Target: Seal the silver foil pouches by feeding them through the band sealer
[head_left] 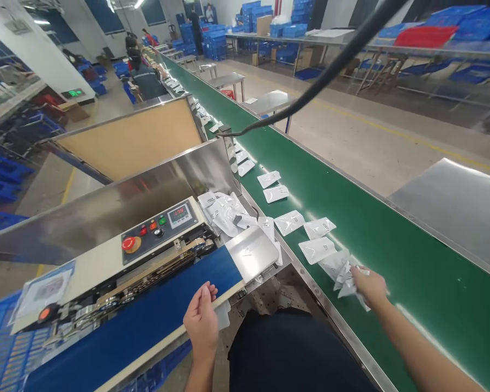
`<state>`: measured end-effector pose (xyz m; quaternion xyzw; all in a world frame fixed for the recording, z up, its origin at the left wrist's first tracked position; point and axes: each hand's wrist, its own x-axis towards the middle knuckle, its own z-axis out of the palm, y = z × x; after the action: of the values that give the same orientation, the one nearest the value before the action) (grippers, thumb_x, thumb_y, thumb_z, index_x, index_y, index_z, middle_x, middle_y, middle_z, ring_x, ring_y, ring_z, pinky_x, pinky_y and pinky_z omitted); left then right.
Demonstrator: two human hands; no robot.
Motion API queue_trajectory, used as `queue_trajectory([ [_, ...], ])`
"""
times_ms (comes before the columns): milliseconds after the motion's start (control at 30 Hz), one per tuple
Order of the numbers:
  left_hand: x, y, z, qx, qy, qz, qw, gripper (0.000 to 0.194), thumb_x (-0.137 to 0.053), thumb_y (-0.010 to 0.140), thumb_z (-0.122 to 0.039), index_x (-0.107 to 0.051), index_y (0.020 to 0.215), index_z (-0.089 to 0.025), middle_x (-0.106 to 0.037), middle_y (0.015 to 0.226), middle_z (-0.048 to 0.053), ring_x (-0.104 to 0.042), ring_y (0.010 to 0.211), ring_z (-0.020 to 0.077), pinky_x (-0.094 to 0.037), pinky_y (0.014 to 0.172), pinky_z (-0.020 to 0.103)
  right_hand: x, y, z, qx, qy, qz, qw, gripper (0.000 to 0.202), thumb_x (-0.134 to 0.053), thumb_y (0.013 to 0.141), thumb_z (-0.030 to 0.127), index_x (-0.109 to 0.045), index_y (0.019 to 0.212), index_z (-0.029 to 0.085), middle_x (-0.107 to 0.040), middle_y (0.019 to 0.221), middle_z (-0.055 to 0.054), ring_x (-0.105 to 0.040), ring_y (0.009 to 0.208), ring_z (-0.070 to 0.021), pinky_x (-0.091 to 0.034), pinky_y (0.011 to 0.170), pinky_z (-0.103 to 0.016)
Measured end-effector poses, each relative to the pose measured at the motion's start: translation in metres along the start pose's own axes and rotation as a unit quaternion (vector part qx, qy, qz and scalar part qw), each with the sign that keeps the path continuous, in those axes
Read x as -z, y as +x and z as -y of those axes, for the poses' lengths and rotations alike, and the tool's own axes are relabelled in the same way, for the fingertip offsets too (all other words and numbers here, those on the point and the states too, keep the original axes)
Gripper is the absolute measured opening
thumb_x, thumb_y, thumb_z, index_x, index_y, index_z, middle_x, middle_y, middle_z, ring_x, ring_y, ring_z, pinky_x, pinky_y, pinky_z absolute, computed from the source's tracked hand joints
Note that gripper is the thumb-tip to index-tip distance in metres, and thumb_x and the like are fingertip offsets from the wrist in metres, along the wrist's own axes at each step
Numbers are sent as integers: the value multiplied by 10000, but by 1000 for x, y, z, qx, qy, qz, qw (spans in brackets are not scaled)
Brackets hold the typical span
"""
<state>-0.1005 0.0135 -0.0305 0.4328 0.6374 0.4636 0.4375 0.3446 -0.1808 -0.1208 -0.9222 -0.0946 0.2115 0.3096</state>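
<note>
Several white pouches are bunched in my right hand (367, 286), whose fingers are closed on them over the green conveyor belt (343, 218). Other white pouches (317, 249) lie in a line along that belt, running away from me. My left hand (203, 316) is over the near edge of the sealing machine's blue belt (147, 316), its fingers curled together; whether anything is between them cannot be made out. A heap of white pouches (224, 212) rests beside the steel plate (253, 253) at the blue belt's end.
The machine's control panel (159, 231) has a red knob and a lit display. A black cable (298, 103) hangs across the view above the green belt. A steel table (457, 212) stands at the right. A person (145, 76) sits farther along the belt.
</note>
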Motion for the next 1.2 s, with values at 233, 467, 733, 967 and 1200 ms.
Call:
queue_trajectory([
  [233,-48,-18,-17,-177,67,162,968,378,-693,1006,-514,-851,1133,-194,-831,1146,157,-798,1040,308,-658,961,460,27,-72,126,247,-66,98,962,471,-618,818,635,-847,968,251,-822,886,-101,-720,747,-293,-546,746,-399],
  [467,-102,-2,-25,-128,-47,213,967,426,-683,999,-530,-867,1111,-163,-839,1135,138,-764,1080,316,-605,998,429,-41,-122,243,248,42,323,912,424,-773,789,612,-776,889,199,-726,698,-19,-549,542,-156,-429,536,-279],
  [733,-86,41,-17,117,-143,116,976,542,-793,784,-665,-678,601,-167,-468,547,-39,-395,574,122,-363,577,255,-125,-106,297,5,96,452,887,216,-846,705,339,-706,794,201,-808,787,-104,-786,791,-282,-624,710,-333],
  [967,-83,58,1,107,-70,42,991,629,-739,838,-619,-395,469,-243,-200,505,-79,-215,550,113,-212,532,263,-162,-102,320,-35,29,477,878,226,-823,676,263,-735,877,208,-801,726,-107,-789,713,-324,-656,661,-407],
  [1200,-44,69,12,95,-75,-23,992,591,-787,814,-630,-509,492,-220,-367,507,-41,-446,587,160,-335,554,261,-170,-129,331,76,39,466,881,284,-807,770,479,-703,865,233,-786,737,-80,-762,719,-263,-616,657,-334],
])
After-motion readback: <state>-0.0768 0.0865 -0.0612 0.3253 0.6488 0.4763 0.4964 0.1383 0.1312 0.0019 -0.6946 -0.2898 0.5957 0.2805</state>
